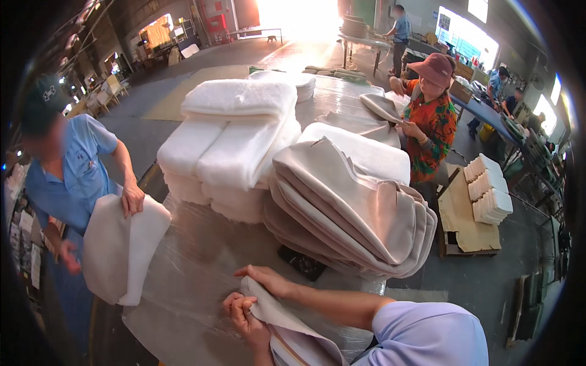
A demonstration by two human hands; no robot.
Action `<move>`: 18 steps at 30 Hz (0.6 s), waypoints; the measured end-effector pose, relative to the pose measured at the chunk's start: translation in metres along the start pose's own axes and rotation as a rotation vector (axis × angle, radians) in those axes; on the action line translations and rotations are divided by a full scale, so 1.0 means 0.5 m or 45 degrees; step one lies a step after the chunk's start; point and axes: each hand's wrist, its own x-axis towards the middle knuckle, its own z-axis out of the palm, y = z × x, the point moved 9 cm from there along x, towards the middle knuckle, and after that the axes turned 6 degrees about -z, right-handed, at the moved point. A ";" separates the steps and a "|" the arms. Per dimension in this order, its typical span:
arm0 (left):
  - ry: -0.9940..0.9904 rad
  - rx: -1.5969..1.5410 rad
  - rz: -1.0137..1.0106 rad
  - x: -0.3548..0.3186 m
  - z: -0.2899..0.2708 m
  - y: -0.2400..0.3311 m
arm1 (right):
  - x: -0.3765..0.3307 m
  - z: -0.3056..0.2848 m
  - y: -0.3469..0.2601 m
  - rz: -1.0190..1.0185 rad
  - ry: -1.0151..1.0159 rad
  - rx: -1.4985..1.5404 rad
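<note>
A light grey-beige fabric cushion cover [293, 332] with a brown strip along its inside lies between my hands at the table's near edge. My left hand [247, 317] has its fingers curled round the cover's edge. Just above it, my right hand [267, 280] grips the cover's far corner, with its fingers bent over the top. Beyond my hands rises a stack of beige cushion covers [342, 201], folded over at the top. Beside that stack, thick white padding slabs [238, 146] are piled high.
Plastic sheeting covers the table [189, 262]. A black flat object [302, 262] lies under the stack's edge. At left, a person in blue holds a pale cushion [125, 250]; at right, another handles a grey cover [381, 108]. White stacked pieces [488, 189] rest on a pallet.
</note>
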 end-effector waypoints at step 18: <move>0.043 -0.205 -0.033 -0.024 0.001 -0.023 | -0.037 0.006 -0.078 -0.271 0.039 -0.223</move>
